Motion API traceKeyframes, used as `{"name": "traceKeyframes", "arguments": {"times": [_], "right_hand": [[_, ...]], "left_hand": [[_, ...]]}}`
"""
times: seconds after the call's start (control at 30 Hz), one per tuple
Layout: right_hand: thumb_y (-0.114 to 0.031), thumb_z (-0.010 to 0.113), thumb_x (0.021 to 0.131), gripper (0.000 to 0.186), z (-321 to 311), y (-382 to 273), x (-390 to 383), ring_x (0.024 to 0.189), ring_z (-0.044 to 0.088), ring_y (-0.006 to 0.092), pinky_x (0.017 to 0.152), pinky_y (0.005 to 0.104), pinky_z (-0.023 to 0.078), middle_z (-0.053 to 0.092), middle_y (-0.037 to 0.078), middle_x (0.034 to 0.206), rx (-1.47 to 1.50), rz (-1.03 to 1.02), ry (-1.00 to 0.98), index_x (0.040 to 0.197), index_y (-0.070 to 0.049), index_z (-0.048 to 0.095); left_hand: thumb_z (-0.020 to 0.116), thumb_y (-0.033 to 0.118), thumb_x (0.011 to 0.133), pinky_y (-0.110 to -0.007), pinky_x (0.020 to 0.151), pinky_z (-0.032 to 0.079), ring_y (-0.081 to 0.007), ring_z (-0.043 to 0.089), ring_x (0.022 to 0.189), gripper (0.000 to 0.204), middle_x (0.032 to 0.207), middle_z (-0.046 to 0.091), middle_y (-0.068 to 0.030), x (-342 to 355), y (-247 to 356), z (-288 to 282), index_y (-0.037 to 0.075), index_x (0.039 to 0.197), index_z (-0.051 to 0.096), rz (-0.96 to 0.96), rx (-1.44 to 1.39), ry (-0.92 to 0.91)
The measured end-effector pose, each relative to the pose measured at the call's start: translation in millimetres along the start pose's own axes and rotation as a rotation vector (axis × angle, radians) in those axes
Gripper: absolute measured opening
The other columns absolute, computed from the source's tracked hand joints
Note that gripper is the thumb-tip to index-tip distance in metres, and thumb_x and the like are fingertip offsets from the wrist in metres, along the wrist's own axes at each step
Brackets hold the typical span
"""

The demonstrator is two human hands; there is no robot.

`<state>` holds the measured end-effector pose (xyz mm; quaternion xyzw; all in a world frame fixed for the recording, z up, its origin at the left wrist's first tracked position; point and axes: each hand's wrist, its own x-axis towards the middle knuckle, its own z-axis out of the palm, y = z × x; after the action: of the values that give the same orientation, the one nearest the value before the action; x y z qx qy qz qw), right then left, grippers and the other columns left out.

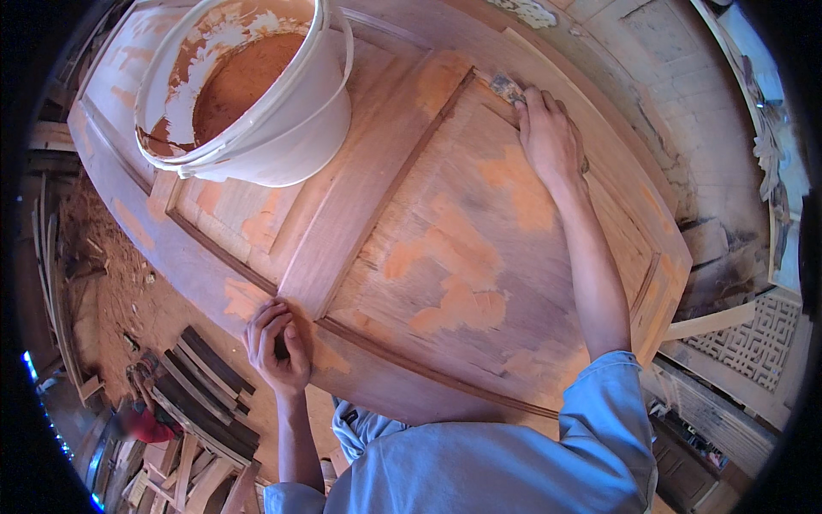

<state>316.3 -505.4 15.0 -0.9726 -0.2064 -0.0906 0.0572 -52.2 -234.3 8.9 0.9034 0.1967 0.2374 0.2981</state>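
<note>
A large wooden door panel (360, 257) with raised frames lies in front of me, marked with patches of orange filler (467, 300). My right hand (548, 137) grips a putty knife at the far side of the panel. Its smeared blade (505, 87) touches the wood by the corner of a recessed field, while the handle is mostly hidden under my fingers. My left hand (278, 347) is loosely curled at the panel's near left edge, and nothing shows in it. A white bucket (300, 137) of orange-brown filler stands on the panel at the upper left.
Dark curved wood strips (205, 385) and stacked offcuts (193, 471) lie on the dusty floor at lower left, near a person in red (154, 424). At right are a lattice-cut panel (745, 343) and a light board (711, 321). Another large wooden surface (651, 94) lies beyond.
</note>
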Motion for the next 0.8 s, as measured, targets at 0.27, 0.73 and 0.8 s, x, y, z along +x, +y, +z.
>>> {"name": "traceKeyframes", "arguments": {"times": [0.27,0.73,0.8], "right_hand": [[-0.024,0.054,0.098,0.024,0,-6,0,0.106,0.062,0.0352,0.085,0.0487,0.052,0.065,0.016,0.114,0.009,-0.008,0.027,0.113,-0.005,0.057],[-0.023,0.052,0.099,0.024,5,-5,14,0.107,0.062,0.0376,0.088,0.0491,0.052,0.064,0.017,0.115,0.096,-0.093,0.02,0.112,-0.003,0.057],[-0.024,0.052,0.099,0.025,8,0,18,0.108,0.061,0.0382,0.088,0.049,0.052,0.064,0.018,0.116,0.12,-0.131,0.023,0.113,-0.004,0.057]], "left_hand": [[0.064,0.018,0.092,-0.04,0.095,0.044,-0.0321,0.066,0.105,0.017,0.1,0.071,-0.0133,1,1,0,0.002,0.089,0.069,0.002,-0.005,-0.004],[0.063,0.017,0.091,-0.04,0.095,0.044,-0.0319,0.066,0.105,0.016,0.102,0.071,-0.0139,1,1,-1,0.002,0.09,0.069,0.006,0.01,-0.006],[0.063,0.016,0.091,-0.04,0.095,0.044,-0.0318,0.066,0.105,0.016,0.102,0.071,-0.014,1,0,-1,0.001,0.091,0.069,0.019,-0.007,0.0]]}}
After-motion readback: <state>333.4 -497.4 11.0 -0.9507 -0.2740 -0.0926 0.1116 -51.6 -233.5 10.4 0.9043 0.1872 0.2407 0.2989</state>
